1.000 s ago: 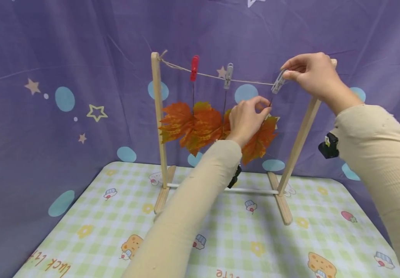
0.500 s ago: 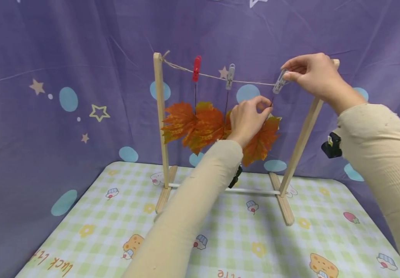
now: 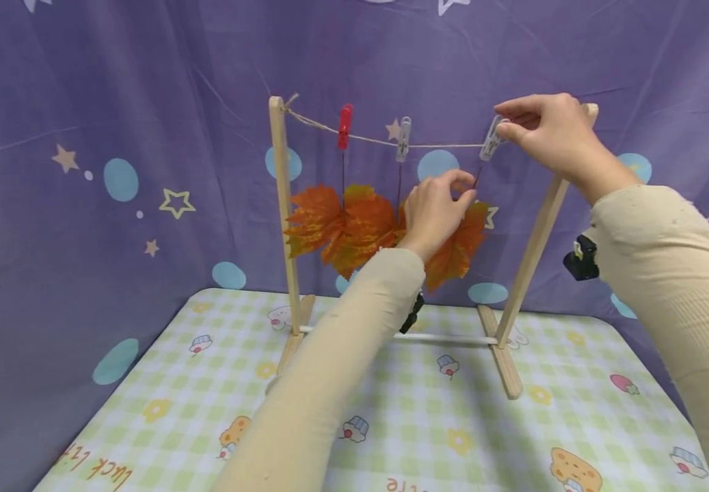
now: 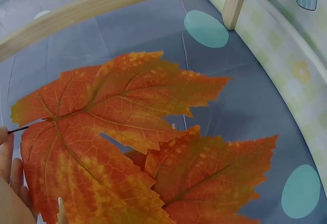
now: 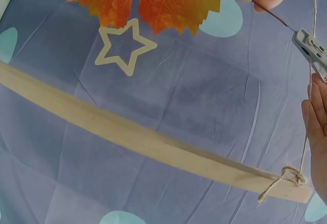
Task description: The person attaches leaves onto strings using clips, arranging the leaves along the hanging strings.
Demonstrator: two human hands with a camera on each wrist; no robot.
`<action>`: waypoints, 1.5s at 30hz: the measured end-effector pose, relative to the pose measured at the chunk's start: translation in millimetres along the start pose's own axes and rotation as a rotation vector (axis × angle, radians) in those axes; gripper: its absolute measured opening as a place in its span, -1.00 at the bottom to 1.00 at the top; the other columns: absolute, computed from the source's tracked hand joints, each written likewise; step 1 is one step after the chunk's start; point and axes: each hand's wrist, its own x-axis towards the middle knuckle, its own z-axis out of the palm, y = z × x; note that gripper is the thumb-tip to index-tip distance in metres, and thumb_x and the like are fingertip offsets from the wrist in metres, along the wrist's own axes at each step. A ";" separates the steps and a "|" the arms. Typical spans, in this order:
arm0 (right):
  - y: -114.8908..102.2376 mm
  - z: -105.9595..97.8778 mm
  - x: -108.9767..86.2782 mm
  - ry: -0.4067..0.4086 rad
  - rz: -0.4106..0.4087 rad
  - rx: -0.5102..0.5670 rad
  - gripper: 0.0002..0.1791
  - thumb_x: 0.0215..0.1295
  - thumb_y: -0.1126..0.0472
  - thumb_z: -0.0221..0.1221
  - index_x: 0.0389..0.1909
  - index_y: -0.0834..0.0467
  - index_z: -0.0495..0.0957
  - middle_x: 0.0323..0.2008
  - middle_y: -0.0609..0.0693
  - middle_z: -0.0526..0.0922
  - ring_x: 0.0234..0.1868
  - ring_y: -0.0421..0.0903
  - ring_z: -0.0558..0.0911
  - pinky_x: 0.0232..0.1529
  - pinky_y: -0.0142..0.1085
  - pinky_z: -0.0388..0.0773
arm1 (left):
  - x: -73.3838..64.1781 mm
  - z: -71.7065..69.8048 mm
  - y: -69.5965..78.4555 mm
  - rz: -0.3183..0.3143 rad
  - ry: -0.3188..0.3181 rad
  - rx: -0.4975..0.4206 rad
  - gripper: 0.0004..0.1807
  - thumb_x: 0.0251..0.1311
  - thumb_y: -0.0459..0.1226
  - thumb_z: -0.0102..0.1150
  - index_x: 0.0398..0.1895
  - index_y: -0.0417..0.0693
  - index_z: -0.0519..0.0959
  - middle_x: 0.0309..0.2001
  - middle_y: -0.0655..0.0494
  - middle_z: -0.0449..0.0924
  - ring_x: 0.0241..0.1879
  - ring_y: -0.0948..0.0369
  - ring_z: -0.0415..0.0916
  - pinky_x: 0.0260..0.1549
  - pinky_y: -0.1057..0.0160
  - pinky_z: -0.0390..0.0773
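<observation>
Three orange maple leaves hang in a row by their dark stems. My left hand [image 3: 435, 208] pinches the stem [image 5: 276, 16] of the rightmost leaf [image 3: 460, 239] between thumb and fingertip, just below a grey clothespin [image 3: 491, 139]. That clothespin sits on the string [image 3: 443, 145], the stem's top end at its lower tip. My right hand [image 3: 547, 130] has thumb and fingers around the clothespin's upper end. A red clothespin [image 3: 344, 127] and another grey clothespin [image 3: 403, 139] hold the other two stems. The left hand partly covers the middle leaf.
The string is tied between two wooden posts, left [image 3: 283, 205] and right [image 3: 532, 260], joined low down by a white rod [image 3: 446, 338]. The stand rests on a checked tablecloth [image 3: 403, 424]. A purple curtain [image 3: 163, 82] hangs behind.
The right-hand clothespin has risen slightly and the string beside it runs more level. The right thumb and fingertip are a little farther apart. The left hand keeps its pinch on the stem.
</observation>
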 end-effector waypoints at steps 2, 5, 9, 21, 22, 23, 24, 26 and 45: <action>-1.4 0.7 0.2 0.009 -0.001 0.000 -0.53 0.46 0.06 0.13 0.27 0.23 0.51 0.12 0.28 0.59 -0.27 -0.51 0.44 -0.17 -0.52 0.37 | 0.3 -0.1 0.1 0.006 -0.006 -0.048 -0.75 0.34 -0.05 0.24 0.05 0.26 0.65 -0.12 0.42 0.69 -0.34 0.37 0.48 -0.33 0.41 0.41; -2.6 1.7 0.0 0.017 -0.001 -0.012 -0.51 0.48 0.04 0.11 0.29 0.22 0.50 0.13 0.29 0.58 -0.24 -0.48 0.44 -0.12 -0.48 0.38 | 0.6 -0.1 0.4 0.017 -0.004 -0.114 -0.74 0.33 -0.12 0.25 0.06 0.18 0.63 -0.12 0.36 0.69 -0.32 0.35 0.50 -0.37 0.41 0.42; -3.2 3.8 -1.8 0.028 0.002 -0.032 -0.50 0.49 0.01 0.08 0.31 0.20 0.48 0.16 0.26 0.57 -0.05 -0.18 0.57 0.00 -0.37 0.42 | -2.2 -0.4 1.0 0.051 0.008 -0.176 -0.71 0.32 -0.16 0.27 0.08 0.08 0.63 -0.10 0.29 0.67 -0.24 0.33 0.51 -0.30 0.44 0.43; -6.9 8.4 -8.8 0.211 -0.046 0.027 -0.55 0.43 0.09 0.18 0.28 0.14 0.52 0.13 0.15 0.61 0.13 -0.21 0.59 0.32 -0.35 0.08 | -24.3 -13.0 -4.0 0.108 0.013 -0.322 -0.69 0.34 -0.15 0.25 0.12 0.08 0.61 -0.06 0.29 0.65 -0.08 0.34 0.49 -0.14 0.48 0.39; -7.9 8.8 -10.8 0.234 -0.051 0.041 -0.56 0.42 0.09 0.20 0.26 0.13 0.54 0.12 0.13 0.63 0.09 -0.31 0.59 0.33 -0.32 -0.01 | -27.6 -15.4 -5.1 0.108 0.016 -0.311 -0.69 0.34 -0.13 0.25 0.12 0.09 0.62 -0.07 0.30 0.65 -0.09 0.35 0.49 -0.12 0.48 0.38; -9.2 9.3 -13.4 0.255 -0.055 0.055 -0.56 0.41 0.09 0.21 0.25 0.13 0.55 0.12 0.10 0.63 0.05 -0.38 0.58 0.33 -0.29 -0.08 | -31.1 -17.8 -6.4 0.102 0.014 -0.306 -0.69 0.34 -0.13 0.25 0.12 0.11 0.62 -0.07 0.32 0.65 -0.09 0.36 0.50 -0.09 0.48 0.36; -10.8 10.0 -16.4 0.272 -0.059 0.067 -0.57 0.41 0.09 0.21 0.24 0.13 0.56 0.11 0.08 0.64 0.01 -0.42 0.57 0.32 -0.25 -0.13 | -35.2 -20.3 -7.8 0.095 0.008 -0.310 -0.69 0.34 -0.12 0.25 0.12 0.11 0.62 -0.06 0.33 0.65 -0.11 0.36 0.49 -0.10 0.47 0.36; -14.8 12.1 -22.8 0.306 -0.064 0.096 -0.58 0.40 0.10 0.22 0.22 0.13 0.57 0.09 0.05 0.65 -0.05 -0.47 0.55 0.33 -0.29 -0.10 | -43.6 -25.2 -10.0 0.084 -0.006 -0.340 -0.69 0.34 -0.14 0.25 0.12 0.10 0.62 -0.05 0.32 0.65 -0.11 0.34 0.48 -0.10 0.45 0.37; -47.7 32.7 -119.7 0.275 -0.028 0.308 -0.64 0.37 0.21 0.24 0.16 0.15 0.62 -0.08 -0.27 0.68 -0.14 -0.39 0.58 -0.04 -0.52 0.41 | -138.0 -84.7 -37.2 -0.011 -0.134 -0.485 -0.57 0.38 -0.06 0.18 0.29 0.21 0.49 0.19 0.31 0.48 0.15 0.19 0.35 0.09 0.04 0.40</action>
